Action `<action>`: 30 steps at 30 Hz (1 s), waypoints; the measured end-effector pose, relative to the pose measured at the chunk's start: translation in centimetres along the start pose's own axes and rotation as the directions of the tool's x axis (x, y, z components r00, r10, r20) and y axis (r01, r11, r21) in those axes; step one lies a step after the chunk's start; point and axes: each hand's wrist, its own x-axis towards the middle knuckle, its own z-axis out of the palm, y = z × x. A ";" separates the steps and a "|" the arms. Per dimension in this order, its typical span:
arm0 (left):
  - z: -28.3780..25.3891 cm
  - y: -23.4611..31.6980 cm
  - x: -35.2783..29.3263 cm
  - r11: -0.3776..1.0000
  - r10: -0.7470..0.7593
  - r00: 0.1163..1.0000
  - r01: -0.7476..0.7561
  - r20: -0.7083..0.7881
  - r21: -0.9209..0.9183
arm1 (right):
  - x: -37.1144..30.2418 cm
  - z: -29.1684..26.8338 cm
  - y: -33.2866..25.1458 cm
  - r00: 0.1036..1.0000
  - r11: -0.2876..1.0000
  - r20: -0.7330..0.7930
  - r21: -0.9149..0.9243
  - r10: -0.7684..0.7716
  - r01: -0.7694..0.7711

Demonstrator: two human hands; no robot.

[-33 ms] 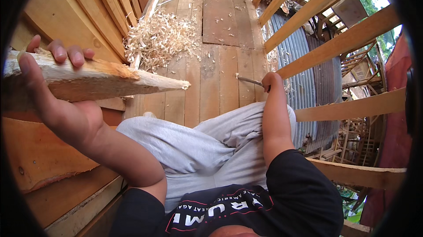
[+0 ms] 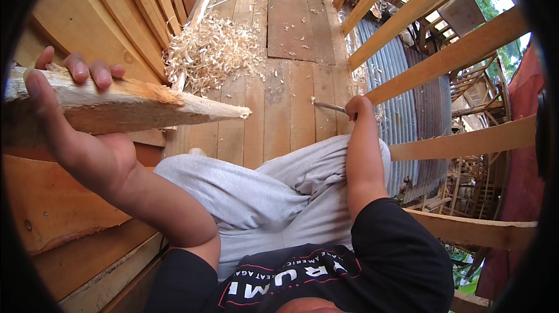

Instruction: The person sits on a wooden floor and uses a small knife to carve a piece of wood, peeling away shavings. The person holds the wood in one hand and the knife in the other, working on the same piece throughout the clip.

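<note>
My left hand (image 2: 99, 153) holds a rough, pale piece of wood (image 2: 174, 103) at the left, thumb on the near side and fingertips over the top. The wood's hewn end tapers to a blunt tip pointing right, above the plank floor. By my right knee, my right hand (image 2: 360, 107) is closed round a narrow, dark metal tool (image 2: 331, 106). A slim blade or shaft juts left from the fist, with a bit of pale shaving at its tip. The handle is hidden in the fist, so its exact kind cannot be told. Tool and wood are well apart.
Curly wood shavings (image 2: 212, 51) lie heaped on the plank floor (image 2: 279, 121) against the board wall (image 2: 110, 16). Slanting wooden rails (image 2: 442, 51) run along the right, with corrugated metal sheets (image 2: 402, 98) beyond. My legs in grey trousers (image 2: 250, 196) are folded in front.
</note>
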 end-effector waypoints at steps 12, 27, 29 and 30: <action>0.5 0.1 -0.1 1.000 -0.004 1.000 0.004 -0.008 -0.001 | 2.0 -0.8 -6.1 0.801 0.782 -0.542 0.602 0.256 0.158; 1.1 -0.2 -0.4 1.000 -0.006 1.000 0.007 -0.017 0.020 | 2.4 -3.0 -9.3 0.822 0.582 -0.561 0.702 0.096 0.411; 1.0 0.0 -0.4 1.000 -0.012 1.000 0.012 -0.012 0.024 | -2.6 -5.7 -12.5 0.722 0.116 -0.684 0.713 -0.103 0.692; 1.2 -0.1 -0.6 1.000 -0.031 1.000 0.031 -0.001 0.006 | -3.4 -6.4 -13.1 0.679 -0.019 -0.723 0.686 -0.125 0.727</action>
